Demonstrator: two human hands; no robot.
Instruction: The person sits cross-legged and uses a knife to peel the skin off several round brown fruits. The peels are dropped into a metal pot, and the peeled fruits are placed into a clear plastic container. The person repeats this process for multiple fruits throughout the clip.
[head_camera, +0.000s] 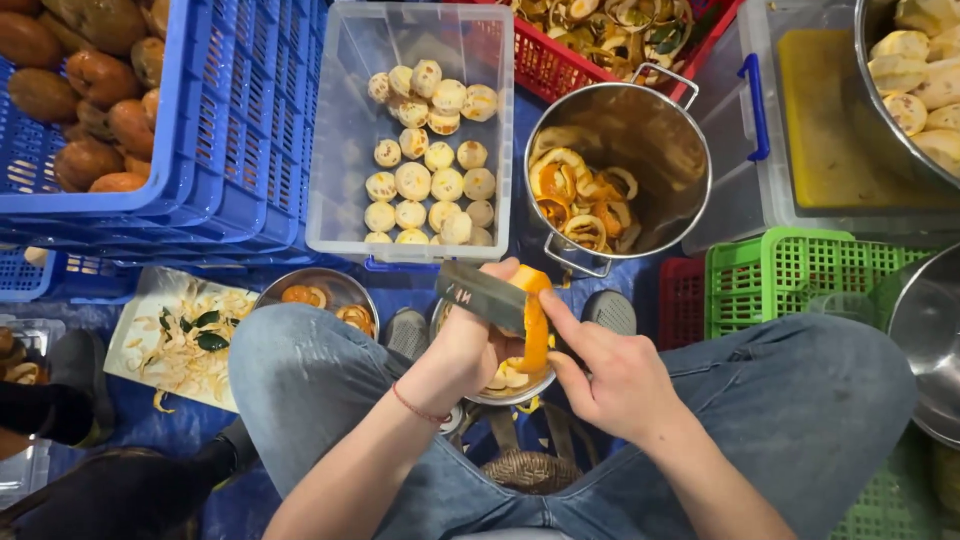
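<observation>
Head view: I see my left hand (462, 350) gripping a flat grey steel blade (483, 293), my right hand (608, 375) pinching 1 curling orange fruit peel (534, 322) just left of its fingers, glossy and half-cut.

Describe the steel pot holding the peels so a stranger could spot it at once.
Start at the clear plastic tub of pale peeled fruit at top centre. Directly right stands the steel pot. Unlike the bowls nearby, it is tall, has loop handles, and holds curled orange peel rings.

Blue crate (230, 150); green basket (790, 275); orange peel (535, 320); red wrist string (418, 410); blue jeans (800, 400).
</observation>
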